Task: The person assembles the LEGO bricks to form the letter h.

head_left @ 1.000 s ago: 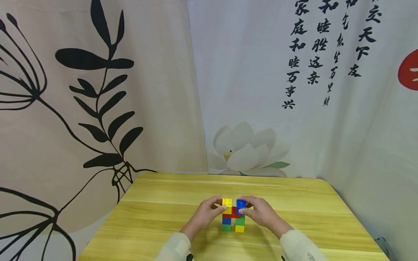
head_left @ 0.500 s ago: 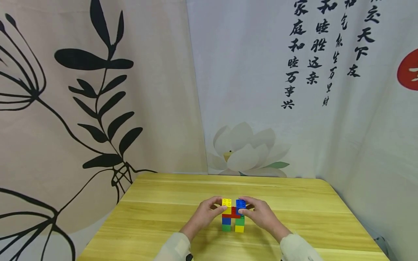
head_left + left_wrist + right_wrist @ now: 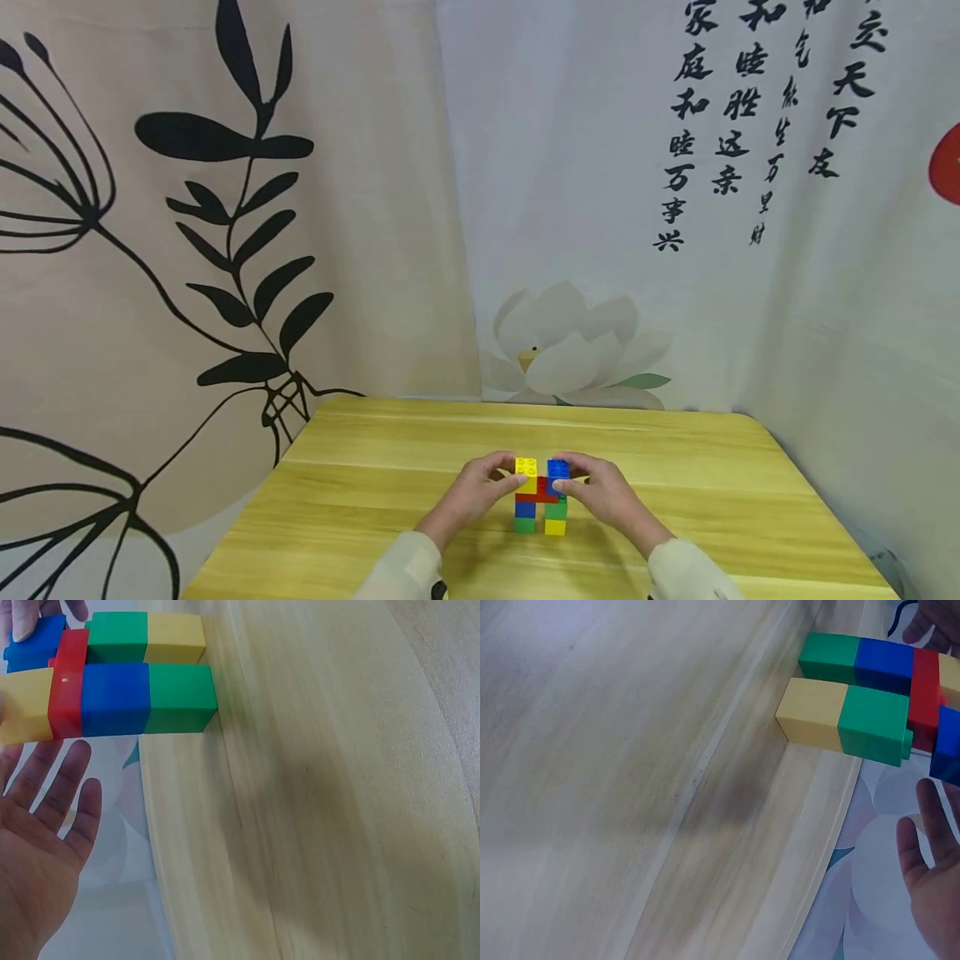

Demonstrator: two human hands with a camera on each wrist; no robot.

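Note:
A small structure of toy building blocks stands on the wooden table, two columns joined by a red block (image 3: 542, 492). The left column has a green block (image 3: 180, 699) at its foot, then a blue block (image 3: 115, 699); the right one has a yellow block (image 3: 812, 712) under a green block (image 3: 876, 722). Thumb and fingers of my left hand (image 3: 474, 492) pinch the yellow top block (image 3: 529, 468). My right hand (image 3: 606, 493) pinches the blue top block (image 3: 558, 468). In the right wrist view, a green stud shows below that blue block, with a narrow gap there.
The wooden table (image 3: 360, 500) spreads around the blocks, its far edge against a hanging cloth (image 3: 375, 208) printed with plants and writing. Pale sleeves (image 3: 405, 567) cover both forearms.
The head view has swung slightly to the left, so everything sits a little further right. Both hands keep their grip, and the blocks look the same.

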